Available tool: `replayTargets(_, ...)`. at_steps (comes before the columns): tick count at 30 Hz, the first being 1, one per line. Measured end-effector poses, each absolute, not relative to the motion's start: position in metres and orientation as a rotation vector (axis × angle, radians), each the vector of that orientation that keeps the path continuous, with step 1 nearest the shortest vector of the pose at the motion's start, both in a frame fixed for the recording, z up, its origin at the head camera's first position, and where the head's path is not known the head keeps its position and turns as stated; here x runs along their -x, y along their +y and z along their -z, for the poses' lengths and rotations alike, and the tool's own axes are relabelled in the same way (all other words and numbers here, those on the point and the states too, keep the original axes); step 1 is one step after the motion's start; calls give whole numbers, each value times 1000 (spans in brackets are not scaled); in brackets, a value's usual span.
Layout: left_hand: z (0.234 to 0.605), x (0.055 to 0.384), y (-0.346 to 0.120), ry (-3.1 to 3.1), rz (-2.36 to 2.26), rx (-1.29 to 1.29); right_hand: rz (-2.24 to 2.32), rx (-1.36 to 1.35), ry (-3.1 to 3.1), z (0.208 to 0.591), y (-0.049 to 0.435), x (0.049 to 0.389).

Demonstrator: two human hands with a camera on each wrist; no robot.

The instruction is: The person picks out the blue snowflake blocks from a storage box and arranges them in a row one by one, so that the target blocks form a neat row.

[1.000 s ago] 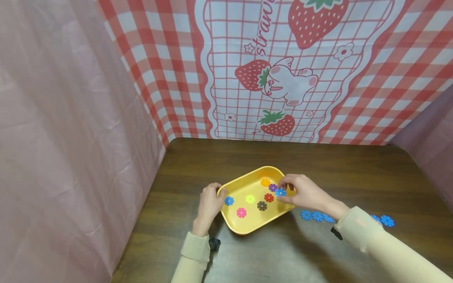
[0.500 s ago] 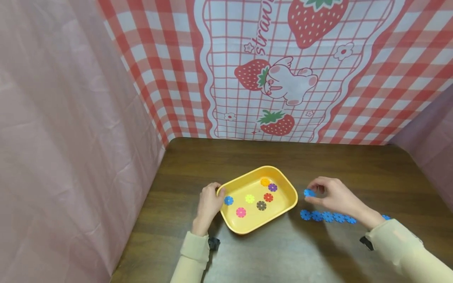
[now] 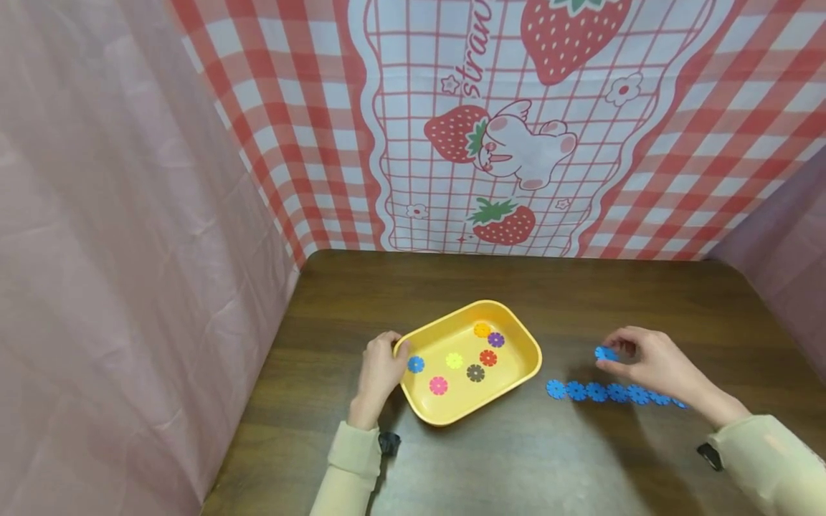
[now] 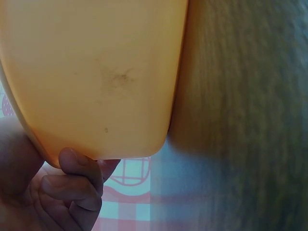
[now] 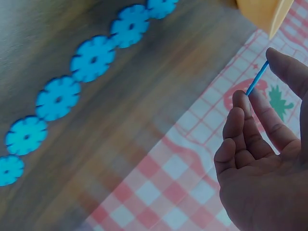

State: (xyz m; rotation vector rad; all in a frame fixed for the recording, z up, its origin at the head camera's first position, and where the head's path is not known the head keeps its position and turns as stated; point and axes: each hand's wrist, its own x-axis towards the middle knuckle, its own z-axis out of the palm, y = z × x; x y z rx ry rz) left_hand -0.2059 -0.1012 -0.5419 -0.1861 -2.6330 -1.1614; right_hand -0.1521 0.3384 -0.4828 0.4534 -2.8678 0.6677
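Observation:
A yellow tray (image 3: 445, 424) stands mid-table, holding several notched plastic discs: a blue one (image 3: 416, 365), a pink one (image 3: 438, 385) and others in yellow, brown, red, purple and orange. My left hand (image 3: 381, 369) grips its left end, thumb over the rim; the left wrist view has the tray's outer wall (image 4: 106, 86) beside curled fingers (image 4: 77, 187). Between thumb and fingertips my right hand (image 3: 652, 362) pinches a blue notched disc (image 3: 605, 353) above the table, edge-on in the right wrist view. Below it lies a row of blue discs (image 3: 596, 392), partly hidden by the wrist.
The brown wooden table (image 3: 387, 287) ends against a red-and-white checked cloth (image 3: 329, 143) with strawberries at the back. A pink curtain (image 3: 129, 251) hangs along the left side, and another (image 3: 781, 229) at the right.
From over the tray, my right hand has moved right with the blue disc, now above the row of blue discs. My left hand has stayed on the tray.

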Motion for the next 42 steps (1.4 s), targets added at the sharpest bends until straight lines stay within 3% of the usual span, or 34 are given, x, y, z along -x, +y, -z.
replayTargets(42,540,207,-100,-2723,1205,136,-667,-23,-2924,529,450,106)
